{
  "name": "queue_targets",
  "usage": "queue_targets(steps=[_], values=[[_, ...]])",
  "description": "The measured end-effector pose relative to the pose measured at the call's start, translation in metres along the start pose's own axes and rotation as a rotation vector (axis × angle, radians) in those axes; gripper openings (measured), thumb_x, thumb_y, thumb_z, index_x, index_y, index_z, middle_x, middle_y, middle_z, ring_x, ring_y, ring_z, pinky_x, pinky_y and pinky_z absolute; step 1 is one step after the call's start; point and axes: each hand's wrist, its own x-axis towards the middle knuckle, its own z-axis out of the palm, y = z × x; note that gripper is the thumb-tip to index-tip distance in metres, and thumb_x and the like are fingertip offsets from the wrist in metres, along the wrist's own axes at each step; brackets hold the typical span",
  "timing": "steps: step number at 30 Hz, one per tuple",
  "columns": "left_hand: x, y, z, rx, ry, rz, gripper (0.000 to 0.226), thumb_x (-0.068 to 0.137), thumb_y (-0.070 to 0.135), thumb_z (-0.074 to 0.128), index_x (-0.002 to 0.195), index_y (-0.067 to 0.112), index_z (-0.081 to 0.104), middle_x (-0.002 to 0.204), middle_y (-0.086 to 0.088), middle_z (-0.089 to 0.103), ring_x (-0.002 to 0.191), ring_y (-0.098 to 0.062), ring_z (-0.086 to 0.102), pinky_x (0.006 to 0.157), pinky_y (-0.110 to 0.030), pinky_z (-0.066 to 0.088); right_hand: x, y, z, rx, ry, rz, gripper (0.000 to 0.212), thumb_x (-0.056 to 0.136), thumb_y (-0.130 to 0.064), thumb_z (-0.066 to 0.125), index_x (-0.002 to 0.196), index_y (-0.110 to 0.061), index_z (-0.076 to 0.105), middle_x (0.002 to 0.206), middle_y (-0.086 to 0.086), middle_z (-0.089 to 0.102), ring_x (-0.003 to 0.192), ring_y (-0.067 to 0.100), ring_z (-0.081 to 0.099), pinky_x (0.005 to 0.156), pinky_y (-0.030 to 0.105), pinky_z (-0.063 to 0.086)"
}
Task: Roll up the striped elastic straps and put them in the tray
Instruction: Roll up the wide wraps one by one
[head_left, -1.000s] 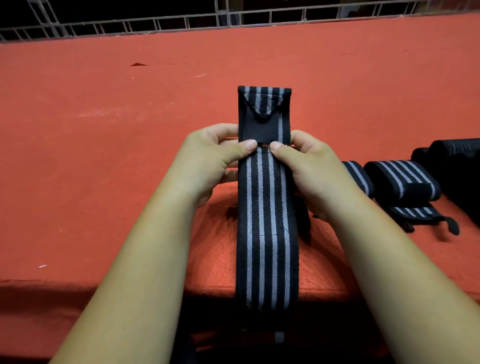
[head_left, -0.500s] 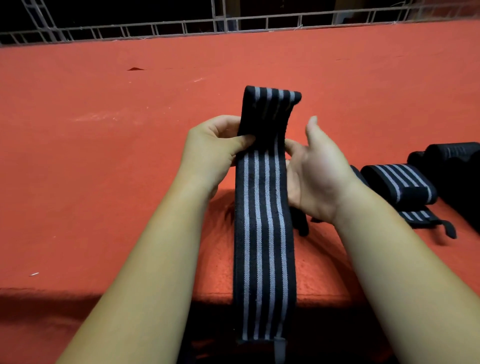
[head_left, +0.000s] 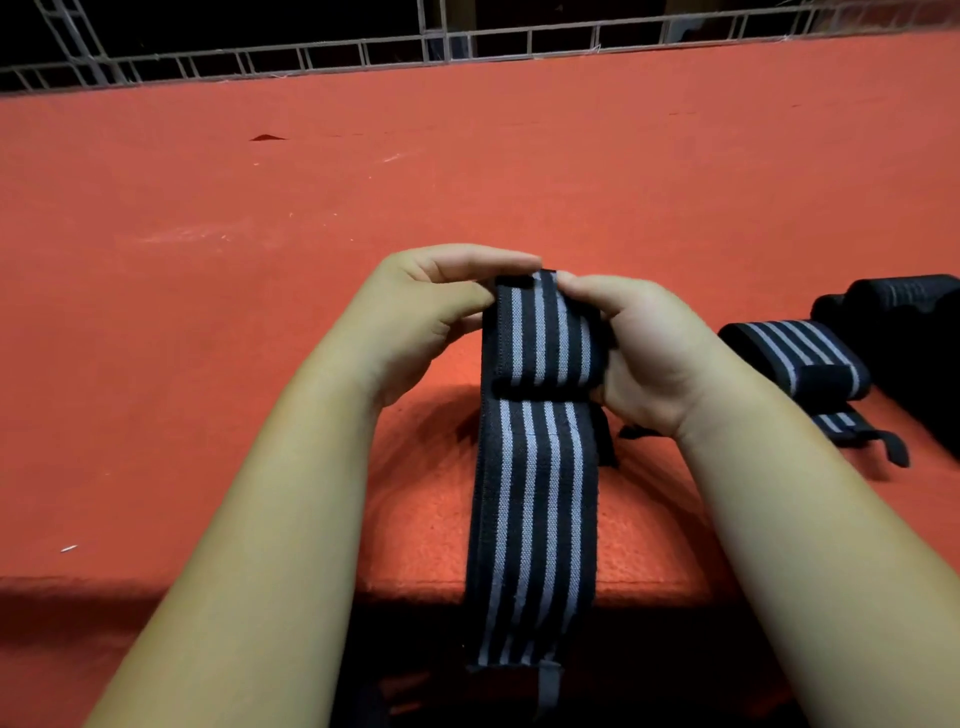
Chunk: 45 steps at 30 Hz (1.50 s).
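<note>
Both of my hands grip the striped strap (head_left: 540, 467) at its rolled top end: my left hand (head_left: 415, 322) pinches the left side of the roll between thumb and curled fingers, and my right hand (head_left: 649, 353) cups the right side, thumb laid across the top, fingers wrapped behind. My forearms come in from the near corners and meet over the near edge of the bench (head_left: 208, 260), wrists bent slightly inward. The roll is held just above the orange bench surface, and the loose tail of the strap hangs straight down past the near edge, ending in a small grey tab (head_left: 548, 686). Toward the right edge of the bench lies a rolled strap (head_left: 795, 358) with the same stripes, and beyond it a dark bundle (head_left: 904, 332) I cannot make out. I can read no writing or label anywhere.
</note>
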Motion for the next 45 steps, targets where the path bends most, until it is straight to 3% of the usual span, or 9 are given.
queue_targets(steps=[5,13,19,23,27,31,38,42,45], values=[[0.0,0.01,0.006,-0.051,0.129,-0.107,0.028,0.115,0.023,0.052,0.13,0.013,0.073,0.124,-0.007,0.079,0.106,-0.022,0.077,0.088,-0.037,0.063,0.006,-0.001,0.004,-0.1,0.154,-0.209,0.032,0.107,-0.014,0.059,0.136,-0.004,0.068,0.126,0.019,0.077,0.113,0.027,0.076,0.103,0.044,0.059],[-0.002,0.003,0.039,0.242,0.08,-0.231,0.087,0.094,0.09,0.031,0.148,0.028,0.06,0.141,0.009,0.069,0.129,-0.011,0.067,0.117,-0.044,0.048,0.007,0.0,0.009,-0.29,0.32,-0.34,0.068,0.086,-0.032,0.064,0.153,-0.02,0.057,0.141,0.0,0.069,0.128,0.015,0.068,0.117,0.046,0.05],[-0.004,0.007,0.041,0.116,0.07,-0.23,0.044,0.099,0.049,0.059,0.134,0.021,0.061,0.122,-0.004,0.079,0.111,-0.023,0.078,0.105,-0.055,0.058,0.005,0.007,0.01,-0.205,0.351,-0.348,0.066,0.09,-0.024,0.062,0.156,-0.022,0.054,0.137,0.0,0.071,0.123,0.014,0.072,0.113,0.045,0.054],[-0.005,0.001,0.034,0.087,-0.01,-0.182,0.052,0.085,0.019,0.067,0.136,0.015,0.06,0.127,-0.012,0.076,0.118,-0.03,0.075,0.107,-0.054,0.057,0.008,0.005,0.006,-0.147,0.364,-0.343,0.055,0.097,-0.011,0.061,0.152,-0.019,0.059,0.13,0.002,0.075,0.116,0.017,0.076,0.109,0.047,0.057],[-0.003,-0.002,0.029,0.015,0.03,-0.123,0.034,0.102,-0.001,0.064,0.135,0.005,0.06,0.125,-0.015,0.077,0.114,-0.028,0.076,0.102,-0.044,0.059,0.008,0.004,0.008,-0.081,0.32,-0.309,0.037,0.097,-0.014,0.06,0.131,-0.009,0.072,0.12,0.012,0.08,0.113,0.03,0.077,0.108,0.058,0.057],[0.0,-0.007,0.025,0.003,0.171,-0.072,0.031,0.103,0.003,0.068,0.133,0.01,0.063,0.119,-0.016,0.078,0.109,-0.032,0.078,0.102,-0.051,0.061,0.008,0.009,0.009,-0.259,0.246,-0.222,0.027,0.086,-0.022,0.063,0.104,-0.008,0.078,0.105,0.017,0.081,0.106,0.039,0.078,0.103,0.067,0.056],[-0.005,-0.005,0.014,0.007,0.22,-0.045,0.035,0.103,0.012,0.073,0.134,0.026,0.068,0.116,-0.014,0.079,0.1,-0.029,0.08,0.075,-0.043,0.066,0.004,0.012,0.006,-0.5,0.169,-0.196,0.032,0.101,-0.038,0.063,0.129,-0.053,0.068,0.109,-0.011,0.082,0.097,0.015,0.08,0.09,0.044,0.062],[-0.007,-0.001,0.004,0.094,0.12,-0.054,0.037,0.105,0.019,0.072,0.138,0.033,0.065,0.118,-0.004,0.078,0.085,-0.017,0.078,0.061,-0.034,0.06,0.001,0.01,-0.003,-0.518,0.159,-0.191,0.034,0.106,-0.043,0.063,0.136,-0.059,0.062,0.11,-0.009,0.083,0.093,0.015,0.081,0.075,0.033,0.056],[-0.006,-0.003,-0.003,0.059,0.049,-0.053,0.046,0.105,0.006,0.067,0.143,0.03,0.064,0.127,-0.006,0.077,0.092,-0.02,0.078,0.071,-0.035,0.063,0.001,0.011,-0.006,-0.424,0.139,-0.19,0.035,0.107,-0.035,0.064,0.138,-0.052,0.064,0.11,-0.002,0.083,0.094,0.02,0.081,0.077,0.036,0.06]])
